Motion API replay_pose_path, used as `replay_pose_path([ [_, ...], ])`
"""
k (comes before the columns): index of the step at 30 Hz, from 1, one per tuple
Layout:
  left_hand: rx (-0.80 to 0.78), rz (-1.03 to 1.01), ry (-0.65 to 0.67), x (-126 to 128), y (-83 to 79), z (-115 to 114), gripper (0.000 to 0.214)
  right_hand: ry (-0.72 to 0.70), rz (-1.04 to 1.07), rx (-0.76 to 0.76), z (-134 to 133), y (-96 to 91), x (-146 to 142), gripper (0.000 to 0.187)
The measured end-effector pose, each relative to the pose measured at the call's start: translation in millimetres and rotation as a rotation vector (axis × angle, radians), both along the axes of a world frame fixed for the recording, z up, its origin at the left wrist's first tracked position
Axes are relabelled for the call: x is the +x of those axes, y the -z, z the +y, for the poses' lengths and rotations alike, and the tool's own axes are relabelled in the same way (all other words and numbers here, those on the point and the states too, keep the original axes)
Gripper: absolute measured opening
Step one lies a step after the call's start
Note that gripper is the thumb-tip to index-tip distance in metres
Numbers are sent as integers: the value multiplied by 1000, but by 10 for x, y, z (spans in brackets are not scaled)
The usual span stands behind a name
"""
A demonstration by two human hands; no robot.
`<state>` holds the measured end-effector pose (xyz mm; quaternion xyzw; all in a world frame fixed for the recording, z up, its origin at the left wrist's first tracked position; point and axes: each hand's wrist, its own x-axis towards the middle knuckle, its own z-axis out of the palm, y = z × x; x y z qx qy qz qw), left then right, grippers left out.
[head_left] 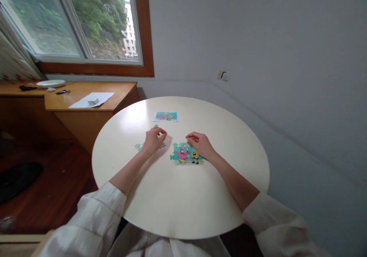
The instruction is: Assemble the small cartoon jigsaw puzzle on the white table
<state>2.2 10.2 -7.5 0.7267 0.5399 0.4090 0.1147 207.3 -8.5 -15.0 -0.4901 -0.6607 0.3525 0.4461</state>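
Note:
A partly built cartoon jigsaw puzzle [185, 154] lies on the round white table [177, 196]. My right hand [200, 143] rests on its upper right part, fingers curled and pressed onto the pieces. My left hand [154, 139] hovers just left of the puzzle, fingertips pinched together, possibly on a small piece that I cannot make out. Loose teal pieces [139, 147] lie beside and partly under my left hand. A small reference picture [165, 116] of the same cartoon lies farther back on the table.
A wooden desk [86, 115] stands at the left under a window, carrying a sheet of paper [91, 100], a white plate [51, 83] and small dark items. A wall with a socket [223, 75] curves round behind the table. Dark wooden floor lies at the left.

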Motion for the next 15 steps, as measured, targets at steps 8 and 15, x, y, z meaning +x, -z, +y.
replay_pose_path([
  [8,-12,-207,-277,-590,-143,177,23,66,-4,41,30,-9,60,22],
  [15,-196,-170,-239,-746,-57,259,24,86,-30,61,70,26,121,20],
])
